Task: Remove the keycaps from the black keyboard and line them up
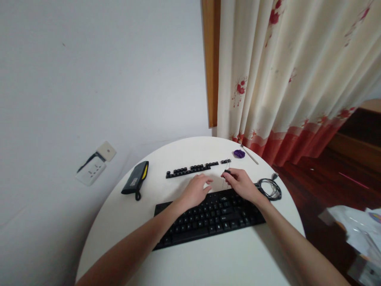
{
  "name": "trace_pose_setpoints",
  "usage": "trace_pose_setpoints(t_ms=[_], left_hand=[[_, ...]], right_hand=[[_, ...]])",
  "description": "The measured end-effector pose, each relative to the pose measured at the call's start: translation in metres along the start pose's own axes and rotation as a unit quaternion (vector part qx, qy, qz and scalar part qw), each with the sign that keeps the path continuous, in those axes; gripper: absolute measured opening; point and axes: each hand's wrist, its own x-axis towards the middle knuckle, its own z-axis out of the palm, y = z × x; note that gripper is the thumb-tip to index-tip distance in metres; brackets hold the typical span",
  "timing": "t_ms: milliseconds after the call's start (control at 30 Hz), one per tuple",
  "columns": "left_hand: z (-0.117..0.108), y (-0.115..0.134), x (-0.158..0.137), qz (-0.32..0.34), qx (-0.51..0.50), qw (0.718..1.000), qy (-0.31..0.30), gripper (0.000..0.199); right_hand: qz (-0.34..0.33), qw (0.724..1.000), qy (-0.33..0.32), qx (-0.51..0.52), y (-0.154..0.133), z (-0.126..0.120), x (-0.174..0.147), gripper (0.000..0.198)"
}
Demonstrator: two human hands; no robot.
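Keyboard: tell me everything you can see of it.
The keyboard is long, black and plastic-looking, with rows of black keys bearing pale legends. It lies flat, keys up, on the white table, its left end lower in the picture than its right. The left forearm and right hand partly cover it; contact can't be told. A coiled black cable lies by its right end; any join is unclear.

Keyboard (205, 217) on table (214, 260), keycaps (188, 171) behind
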Motion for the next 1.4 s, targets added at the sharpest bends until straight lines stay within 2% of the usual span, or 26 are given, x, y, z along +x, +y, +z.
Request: trace_pose_setpoints(t_ms=[100,167,267,400,600,833,1000,1400], left_hand=[[0.008,0.017,-0.019,0.014,-0.052,0.998,-0.013,0.019],[0.015,0.027,-0.026,0.016,-0.069,0.997,-0.012,0.017],[0.021,0.036,-0.026,0.028,-0.056,0.998,-0.025,0.022],[0.025,0.043,-0.018,0.051,-0.006,0.997,-0.061,0.028],[0.032,0.042,-0.005,0.073,-0.012,0.995,-0.067,0.025],[0.039,0.044,-0.004,0.073,-0.010,0.996,-0.049,0.010],[0.043,0.047,-0.010,0.104,0.030,0.994,-0.018,0.011],[0.037,0.048,-0.013,0.144,0.048,0.988,-0.021,0.016]], right_hand=[[-0.023,0.997,-0.067,-0.016,-0.005,-0.005,-0.003,0.029],[-0.028,0.996,-0.079,-0.027,-0.006,-0.007,-0.004,0.029],[-0.023,0.998,-0.044,-0.032,0.001,-0.009,-0.002,0.029],[0.028,0.999,0.040,-0.006,0.015,-0.010,0.005,0.031],[0.072,0.989,0.130,0.003,0.027,-0.009,0.010,0.032],[0.076,0.989,0.128,-0.011,0.029,0.000,0.009,0.029],[0.079,0.990,0.111,-0.020,0.033,0.009,0.007,0.029],[0.086,0.988,0.129,-0.025,0.044,0.015,0.009,0.033]])
